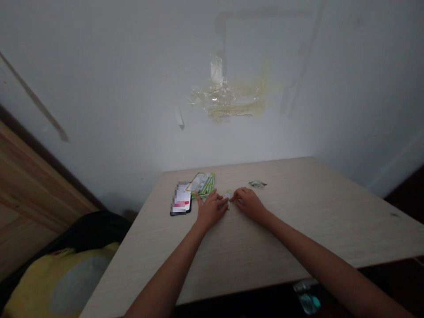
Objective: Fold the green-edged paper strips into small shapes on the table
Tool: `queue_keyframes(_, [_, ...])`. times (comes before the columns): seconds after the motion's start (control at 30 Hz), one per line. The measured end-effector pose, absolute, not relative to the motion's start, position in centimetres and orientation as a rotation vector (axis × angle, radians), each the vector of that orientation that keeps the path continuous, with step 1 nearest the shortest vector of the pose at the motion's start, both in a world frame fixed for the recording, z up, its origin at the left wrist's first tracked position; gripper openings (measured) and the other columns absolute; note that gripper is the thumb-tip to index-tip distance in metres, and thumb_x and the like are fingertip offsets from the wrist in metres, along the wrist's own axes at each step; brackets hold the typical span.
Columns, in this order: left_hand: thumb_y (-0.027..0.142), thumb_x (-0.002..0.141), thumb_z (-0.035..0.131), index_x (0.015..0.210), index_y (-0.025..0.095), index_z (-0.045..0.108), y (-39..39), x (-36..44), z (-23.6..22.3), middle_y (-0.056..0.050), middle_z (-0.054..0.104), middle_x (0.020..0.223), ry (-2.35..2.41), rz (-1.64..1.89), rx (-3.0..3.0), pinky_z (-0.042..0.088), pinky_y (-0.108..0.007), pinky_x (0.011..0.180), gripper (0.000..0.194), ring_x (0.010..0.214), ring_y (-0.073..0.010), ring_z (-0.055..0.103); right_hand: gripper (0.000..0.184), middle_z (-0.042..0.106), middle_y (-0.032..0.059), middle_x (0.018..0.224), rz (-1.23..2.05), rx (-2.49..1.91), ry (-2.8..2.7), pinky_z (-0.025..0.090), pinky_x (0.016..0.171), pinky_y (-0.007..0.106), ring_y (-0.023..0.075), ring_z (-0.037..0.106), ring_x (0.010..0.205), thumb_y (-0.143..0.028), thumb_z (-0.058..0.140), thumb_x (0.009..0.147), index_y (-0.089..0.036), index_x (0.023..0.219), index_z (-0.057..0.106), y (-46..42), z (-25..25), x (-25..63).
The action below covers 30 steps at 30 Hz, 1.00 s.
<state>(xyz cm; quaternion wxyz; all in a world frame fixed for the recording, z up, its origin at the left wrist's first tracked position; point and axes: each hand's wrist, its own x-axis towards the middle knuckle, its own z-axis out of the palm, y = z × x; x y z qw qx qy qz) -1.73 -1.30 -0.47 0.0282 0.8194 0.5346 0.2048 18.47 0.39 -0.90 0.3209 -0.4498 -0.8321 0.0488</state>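
Both my hands rest on a pale wooden table (298, 221), fingertips meeting over a small light-green and white packet (229, 194). My left hand (209, 208) lies with fingers spread, its fingertips touching the packet and the edge of a stack of green and white sachets (202, 183). My right hand (248, 202) has its fingers curled and pinched at the packet's right side. The packet is too small to make out clearly.
A phone (181, 198) in a black case lies left of the sachet stack. A small torn wrapper (257, 183) lies farther back on the right. Old tape residue (228, 99) marks the white wall. A yellow and black bag (66, 274) sits lower left.
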Motion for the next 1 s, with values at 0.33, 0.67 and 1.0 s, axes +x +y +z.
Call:
queue_keyframes(0.33, [0.041,0.088,0.056,0.113,0.042,0.066,-1.4,-1.7,-0.1,-0.001,0.067,0.117,1.675,0.603,2.525,-0.012,-0.074,0.104,0.027,0.134,-0.0305,0.04,0.013,0.064,0.0064,0.099,0.116,-1.279,-2.198,0.04,0.09,0.033,0.0201,0.056,0.1,-0.013,0.054,0.086,-0.019,0.095,0.06,1.3,-1.0,18.6])
queue_keyframes(0.67, [0.041,0.09,0.054,0.113,0.042,0.065,-1.3,-1.7,-0.4,0.0,0.067,0.117,1.645,0.62,2.534,-0.014,-0.076,0.102,0.026,0.135,-0.0299,0.039,0.012,0.067,0.0079,0.102,0.045,-1.383,-2.202,0.039,0.092,0.032,0.0216,0.056,0.105,-0.016,0.051,0.092,-0.019,0.1,0.059,2.0,-1.3,18.4])
queue_keyframes(1.0, [0.041,0.09,0.053,0.113,0.042,0.065,-1.4,-1.7,-0.3,0.0,0.067,0.118,1.636,0.624,2.535,-0.015,-0.075,0.101,0.026,0.135,-0.0291,0.039,0.016,0.068,0.0112,0.102,-0.051,-1.453,-2.212,0.04,0.091,0.037,0.0254,0.057,0.107,-0.022,0.047,0.096,-0.021,0.105,0.06,2.2,-1.2,18.0])
